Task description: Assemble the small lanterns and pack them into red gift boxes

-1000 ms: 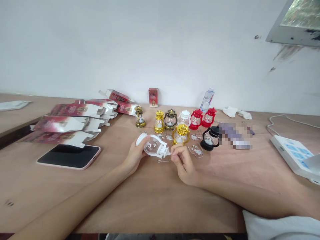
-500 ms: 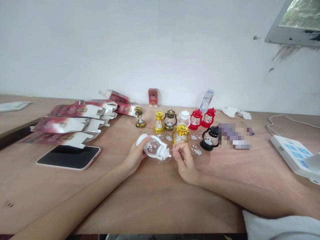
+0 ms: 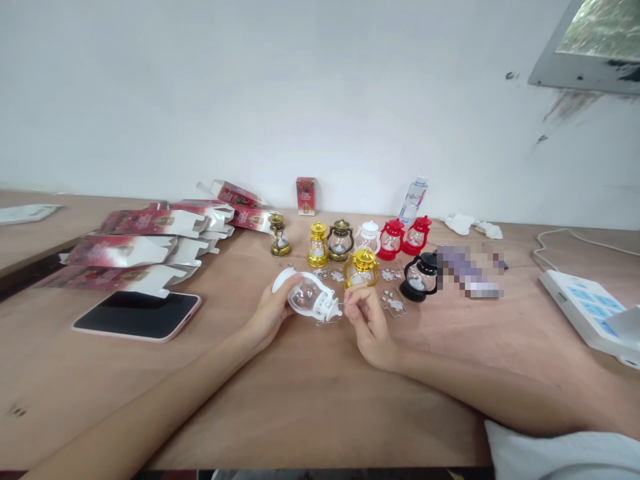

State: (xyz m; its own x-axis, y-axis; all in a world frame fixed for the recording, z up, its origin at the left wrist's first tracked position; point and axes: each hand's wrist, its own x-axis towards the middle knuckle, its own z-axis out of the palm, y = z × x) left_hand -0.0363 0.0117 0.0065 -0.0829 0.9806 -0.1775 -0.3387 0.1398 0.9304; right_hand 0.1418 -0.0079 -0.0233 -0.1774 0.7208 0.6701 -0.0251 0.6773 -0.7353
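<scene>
My left hand (image 3: 274, 308) is wrapped round the base of a white lantern (image 3: 307, 297), which is tilted with its top toward the right. Close to that top, my right hand (image 3: 366, 313) is closed in a pinch on a thin wire (image 3: 341, 305). Just behind the hands stands a gold lantern (image 3: 361, 268). A black lantern (image 3: 421, 277) is to its right. Farther back are two red lanterns (image 3: 391, 240), another white lantern (image 3: 369, 237) and several gold or bronze ones (image 3: 318, 245). Small metal pieces (image 3: 393, 303) lie among them.
Flattened red and white boxes (image 3: 125, 250) are piled at the left, behind a phone (image 3: 137, 315). A small red box (image 3: 306, 196) and a bottle (image 3: 414, 200) stand near the wall. Crumpled tissues (image 3: 460, 223) and a white device with a cable (image 3: 585, 310) are at the right.
The wire end at the white lantern's top has shifted slightly. Both hands stay in nearly the same place and keep their holds.
</scene>
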